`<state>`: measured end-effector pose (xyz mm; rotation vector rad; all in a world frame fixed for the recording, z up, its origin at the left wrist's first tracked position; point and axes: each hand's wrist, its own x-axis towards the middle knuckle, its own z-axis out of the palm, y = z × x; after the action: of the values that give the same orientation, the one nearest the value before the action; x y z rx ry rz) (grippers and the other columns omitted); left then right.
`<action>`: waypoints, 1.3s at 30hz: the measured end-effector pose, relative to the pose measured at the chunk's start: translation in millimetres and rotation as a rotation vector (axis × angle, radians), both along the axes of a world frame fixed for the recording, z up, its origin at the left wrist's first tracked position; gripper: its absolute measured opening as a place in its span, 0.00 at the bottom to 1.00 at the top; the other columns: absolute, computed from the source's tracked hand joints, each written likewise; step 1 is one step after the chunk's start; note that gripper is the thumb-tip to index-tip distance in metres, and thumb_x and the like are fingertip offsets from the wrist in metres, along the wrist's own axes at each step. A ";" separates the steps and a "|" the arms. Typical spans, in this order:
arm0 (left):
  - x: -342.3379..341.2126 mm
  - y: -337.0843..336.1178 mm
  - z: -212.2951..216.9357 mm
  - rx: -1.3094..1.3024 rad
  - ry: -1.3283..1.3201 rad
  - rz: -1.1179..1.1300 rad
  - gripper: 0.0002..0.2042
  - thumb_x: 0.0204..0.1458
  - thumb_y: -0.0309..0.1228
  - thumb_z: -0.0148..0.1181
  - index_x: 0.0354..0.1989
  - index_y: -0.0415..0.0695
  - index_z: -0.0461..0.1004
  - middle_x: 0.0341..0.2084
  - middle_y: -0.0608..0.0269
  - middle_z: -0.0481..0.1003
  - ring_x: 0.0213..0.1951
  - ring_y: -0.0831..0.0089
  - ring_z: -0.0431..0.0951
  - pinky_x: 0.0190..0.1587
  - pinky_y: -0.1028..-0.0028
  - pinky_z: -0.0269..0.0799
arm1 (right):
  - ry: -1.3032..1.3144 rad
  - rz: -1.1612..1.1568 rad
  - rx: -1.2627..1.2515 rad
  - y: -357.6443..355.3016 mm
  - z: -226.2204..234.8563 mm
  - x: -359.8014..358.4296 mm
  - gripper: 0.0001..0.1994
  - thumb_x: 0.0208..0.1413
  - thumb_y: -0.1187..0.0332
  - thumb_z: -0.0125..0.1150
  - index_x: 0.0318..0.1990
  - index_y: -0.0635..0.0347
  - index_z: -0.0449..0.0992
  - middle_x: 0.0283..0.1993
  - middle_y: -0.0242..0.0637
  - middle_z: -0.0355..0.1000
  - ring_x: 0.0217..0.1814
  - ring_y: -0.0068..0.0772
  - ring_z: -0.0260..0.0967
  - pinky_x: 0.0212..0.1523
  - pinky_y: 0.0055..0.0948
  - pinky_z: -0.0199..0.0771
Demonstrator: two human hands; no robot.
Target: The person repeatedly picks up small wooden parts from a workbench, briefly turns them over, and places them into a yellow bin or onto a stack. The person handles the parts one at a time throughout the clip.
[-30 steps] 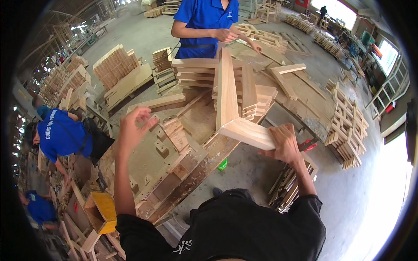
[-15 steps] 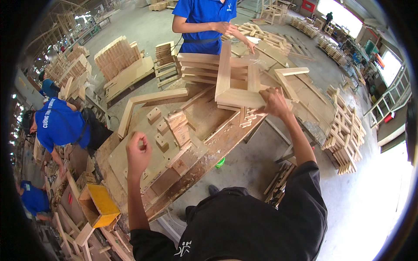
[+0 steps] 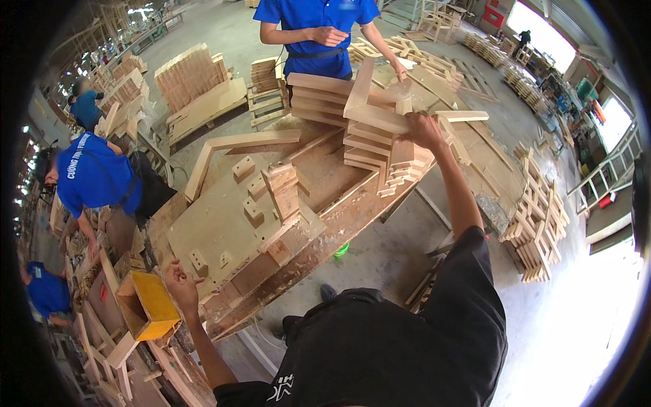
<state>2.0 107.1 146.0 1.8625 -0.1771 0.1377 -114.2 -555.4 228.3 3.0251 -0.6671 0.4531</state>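
Strong daylight comes from the right; beyond the right end of the table (image 3: 339, 232), the floor (image 3: 536, 315) becomes almost white. The far window (image 3: 539, 30) also glares. On the table, the wooden frames (image 3: 380, 119) look quite sharp, with soft shadows between layers. Toward the dim left rim, lines bend and details blur; the corners are black.

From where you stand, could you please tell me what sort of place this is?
It looks like a woodworking shop, perhaps for furniture parts: a worn workbench bears a pile of angled wooden pieces, and more wooden parts are stacked beyond it.
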 end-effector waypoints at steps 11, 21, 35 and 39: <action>-29.7 -10.6 -66.3 -0.076 0.179 0.092 0.09 0.46 0.10 0.46 0.28 0.39 0.60 0.48 0.56 0.65 0.40 0.72 0.73 0.31 0.69 0.83 | -0.311 0.068 -0.054 59.3 -4.1 -19.8 0.29 0.43 0.49 0.70 0.50 0.57 0.74 0.51 0.44 0.71 0.58 0.49 0.62 0.58 0.51 0.58; -38.4 -16.5 -95.4 -0.219 0.285 -0.032 0.10 0.50 0.14 0.49 0.41 0.31 0.69 0.27 0.57 0.74 0.36 0.71 0.78 0.36 0.68 0.83 | -0.356 1.063 0.570 334.1 42.2 -6.9 0.18 0.40 0.67 0.74 0.40 0.59 0.78 0.38 0.38 0.74 0.43 0.40 0.70 0.48 0.37 0.68; -218.3 233.0 -108.2 -0.298 0.176 0.751 0.12 0.47 0.08 0.33 0.30 0.33 0.66 0.42 0.47 0.72 0.41 0.64 0.78 0.32 0.67 0.84 | 0.180 1.670 0.924 725.4 -24.0 73.6 0.14 0.38 0.71 0.74 0.34 0.59 0.79 0.33 0.37 0.76 0.37 0.38 0.73 0.42 0.34 0.71; -250.9 319.0 -101.6 -0.335 0.036 0.955 0.12 0.45 0.07 0.36 0.27 0.35 0.66 0.37 0.48 0.74 0.35 0.68 0.78 0.31 0.72 0.81 | 0.059 1.876 0.651 909.0 -32.8 113.3 0.21 0.42 0.59 0.73 0.42 0.60 0.75 0.37 0.39 0.74 0.40 0.42 0.70 0.45 0.41 0.66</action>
<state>-248.9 426.1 44.4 1.4740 0.7343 0.7374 -0.8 353.6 195.6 2.9481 2.5583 0.0033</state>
